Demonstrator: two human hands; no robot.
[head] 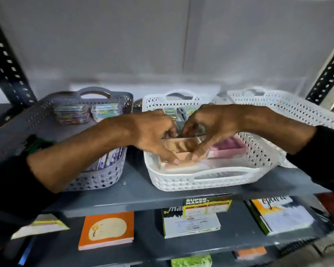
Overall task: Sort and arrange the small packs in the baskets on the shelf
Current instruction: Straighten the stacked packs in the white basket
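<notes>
A white basket [204, 179] stands mid-shelf with peach-coloured packs [178, 145] at its front left and pink packs [231, 149] to their right. Both hands reach into it. My left hand [154, 134] presses its fingers around the peach packs from the left, thumb on the front one. My right hand [206, 128] grips the same packs from the right, thumb touching the front edge. Behind the hands lie darker small packs [172, 112], partly hidden. A grey basket [104, 178] to the left holds shiny wrapped packs [71, 114].
A second white basket [289, 106] sits at the back right. Black slotted uprights [6, 64] frame the shelf. A price label [207, 206] hangs on the shelf's front edge. Books, one orange [106, 230], lie on the lower shelf.
</notes>
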